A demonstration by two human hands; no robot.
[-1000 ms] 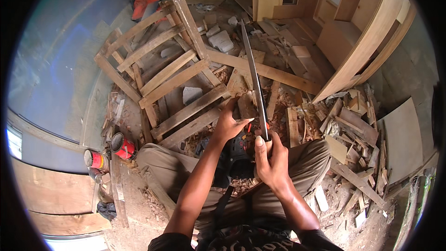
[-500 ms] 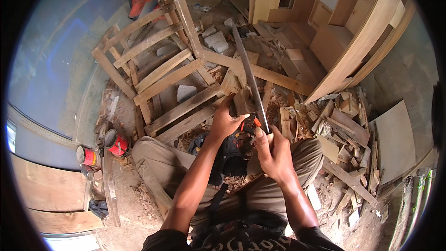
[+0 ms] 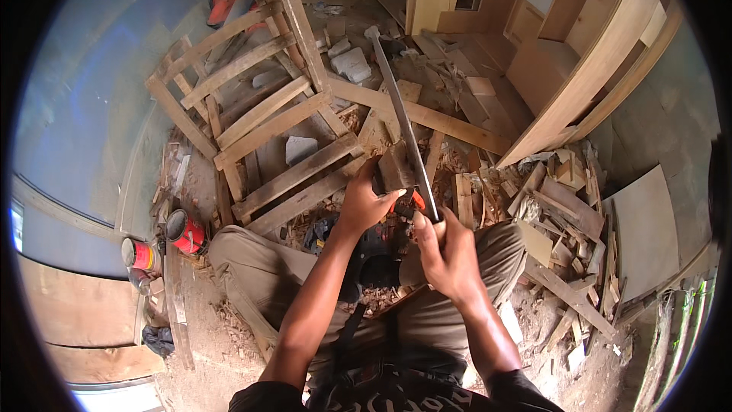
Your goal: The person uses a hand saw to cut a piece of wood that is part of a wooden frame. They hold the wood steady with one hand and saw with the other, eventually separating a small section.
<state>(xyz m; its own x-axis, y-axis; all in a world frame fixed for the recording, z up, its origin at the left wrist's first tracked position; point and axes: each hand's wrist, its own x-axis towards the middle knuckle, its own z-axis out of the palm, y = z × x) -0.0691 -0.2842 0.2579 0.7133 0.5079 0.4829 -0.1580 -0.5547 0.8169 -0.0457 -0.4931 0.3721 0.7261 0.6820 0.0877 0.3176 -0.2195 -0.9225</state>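
Note:
My left hand (image 3: 367,197) grips a short brown wood block (image 3: 396,168), its thumb along the near end. My right hand (image 3: 450,253) is closed around the near end of a long, narrow steel blade (image 3: 405,118), thumb laid along it. The blade points away and slightly left, its edge close against the block's right side. Whether it has teeth cannot be made out, and my fingers hide its handle. An orange-and-black object (image 3: 418,200) shows below the block, between my hands.
A wooden frame with slats (image 3: 274,128) leans at the left. Two red cans (image 3: 185,233) stand left of my knee. Wood scraps (image 3: 560,210) are heaped at the right, near a tall wooden cabinet frame (image 3: 602,69). Shavings cover the ground between my crossed legs.
The whole view has shifted slightly. The blade's far end has swung a little left relative to my right hand, while both hands keep their holds.

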